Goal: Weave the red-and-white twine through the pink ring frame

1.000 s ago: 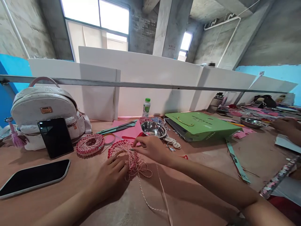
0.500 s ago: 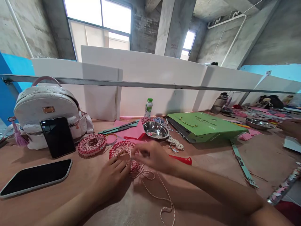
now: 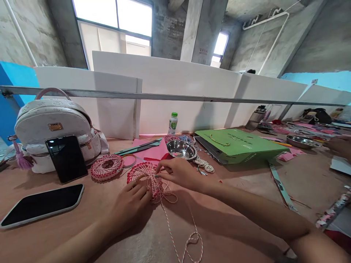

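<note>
Two hands share one twine-wrapped ring (image 3: 138,172) at 12 o'clock; the left hand (image 3: 127,204) curls closed around its lower edge, steadying it; the right hand (image 3: 179,173) brings its fingertips (image 3: 158,175) together in a light pinch on the bunched strands; loose red-and-white twine (image 3: 175,228) trails slack toward 6 o'clock; a second ring (image 3: 106,167) lies at 9 o'clock

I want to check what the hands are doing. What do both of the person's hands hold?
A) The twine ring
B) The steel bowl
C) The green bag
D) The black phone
A. The left hand and the right hand both grip the twine ring, and loose twine runs from it across the table.
</note>
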### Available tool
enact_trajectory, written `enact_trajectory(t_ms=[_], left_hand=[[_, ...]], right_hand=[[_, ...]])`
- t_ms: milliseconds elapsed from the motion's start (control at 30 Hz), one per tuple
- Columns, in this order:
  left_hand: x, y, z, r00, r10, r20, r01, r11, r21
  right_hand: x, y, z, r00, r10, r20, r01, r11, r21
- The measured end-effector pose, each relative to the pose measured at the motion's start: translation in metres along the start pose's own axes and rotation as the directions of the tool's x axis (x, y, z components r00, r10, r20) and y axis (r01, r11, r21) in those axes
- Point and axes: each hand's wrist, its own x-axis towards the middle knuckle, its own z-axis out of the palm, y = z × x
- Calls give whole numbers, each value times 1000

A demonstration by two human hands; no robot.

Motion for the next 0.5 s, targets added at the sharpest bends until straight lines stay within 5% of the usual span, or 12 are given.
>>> enact_trajectory(t_ms=[233,400,500], left_hand=[[-2,1,-1,1000,12,8,-12,1000,22],[-1,0,-1,1000,12,-14,-12,1000,4],[-1,0,1,1000,-10,-21,9,1000,-25]], right_hand=[[15,8,22,995,2,-96,-9,998,-69],[8,2,18,989,-18,-147,13,999,-33],[-17,-15,10,993,-118,-1,118,993,29]])
